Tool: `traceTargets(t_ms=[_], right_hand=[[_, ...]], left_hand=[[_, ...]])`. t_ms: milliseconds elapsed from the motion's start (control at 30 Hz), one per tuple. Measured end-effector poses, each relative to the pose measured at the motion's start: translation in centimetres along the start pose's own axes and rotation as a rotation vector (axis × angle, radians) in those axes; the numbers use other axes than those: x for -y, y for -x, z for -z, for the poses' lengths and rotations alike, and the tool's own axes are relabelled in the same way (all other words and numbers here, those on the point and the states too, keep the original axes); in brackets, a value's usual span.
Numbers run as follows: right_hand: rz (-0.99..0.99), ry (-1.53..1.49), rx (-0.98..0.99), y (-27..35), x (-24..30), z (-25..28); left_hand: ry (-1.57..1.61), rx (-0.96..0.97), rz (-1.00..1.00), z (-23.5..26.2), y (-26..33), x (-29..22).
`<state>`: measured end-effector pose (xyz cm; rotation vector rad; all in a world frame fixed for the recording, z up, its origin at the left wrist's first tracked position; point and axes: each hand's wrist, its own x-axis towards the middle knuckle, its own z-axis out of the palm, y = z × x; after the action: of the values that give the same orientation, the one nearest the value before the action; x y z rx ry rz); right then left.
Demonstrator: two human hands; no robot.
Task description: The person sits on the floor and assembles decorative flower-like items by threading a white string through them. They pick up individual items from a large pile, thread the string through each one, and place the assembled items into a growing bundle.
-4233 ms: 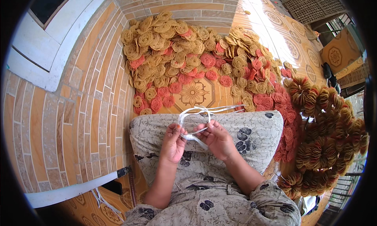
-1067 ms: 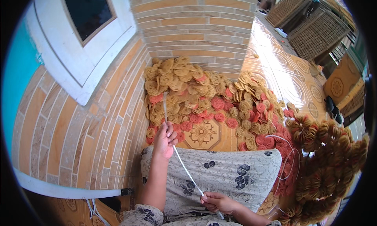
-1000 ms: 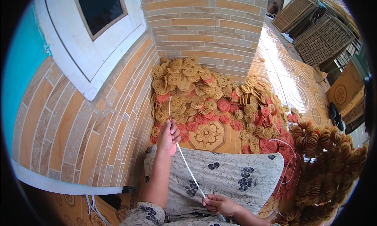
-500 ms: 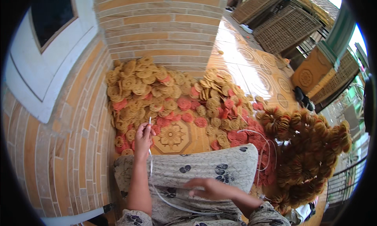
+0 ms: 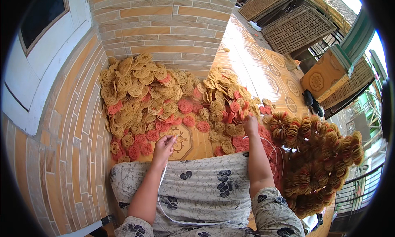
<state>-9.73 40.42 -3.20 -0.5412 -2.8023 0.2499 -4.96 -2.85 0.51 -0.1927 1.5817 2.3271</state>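
My left hand [image 5: 163, 151] is closed in a pinch on the tip end of a white plastic strip [image 5: 159, 191], which trails down over my patterned lap. My right arm is stretched out, and my right hand [image 5: 251, 125] is at the near right part of the pile, touching round, lacy noodle crackers. Its fingers look curled, but the crackers and the hand itself hide whatever they grip. The yellow crackers [image 5: 131, 87] and red crackers [image 5: 186, 105] lie heaped in front of me. Another white strip loop [image 5: 276, 154] curves beside my right forearm.
Large strung bundles of yellow-brown crackers [image 5: 312, 175] stand at my right. A tiled wall [image 5: 74, 126] runs along my left, and a tiled pillar [image 5: 164, 35] rises behind the heap. Black shoes [image 5: 312, 102] and woven bamboo racks [image 5: 298, 29] are farther right on the patterned tile floor.
My right hand has moved from above my lap forward and right to the cracker pile. The left hand keeps its pinch on the strip, a little lower and farther right in view.
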Motion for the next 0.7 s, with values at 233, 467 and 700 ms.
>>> traceTargets(t_ms=[233, 467, 700], right_hand=[[-0.052, -0.658, -0.302, 2.0, 9.2, 7.4], [-0.397, -1.893, 0.336, 13.6, 22.3, 7.9], [-0.535, -1.95, 0.436, 15.9, 24.0, 5.4]], left_hand=[[0.124, -0.004, -0.018, 0.3, -0.1, 0.5], [0.22, -0.045, -0.034, 0.3, 0.7, -0.1], [0.334, -0.065, 0.006, 0.6, 1.7, -0.6]])
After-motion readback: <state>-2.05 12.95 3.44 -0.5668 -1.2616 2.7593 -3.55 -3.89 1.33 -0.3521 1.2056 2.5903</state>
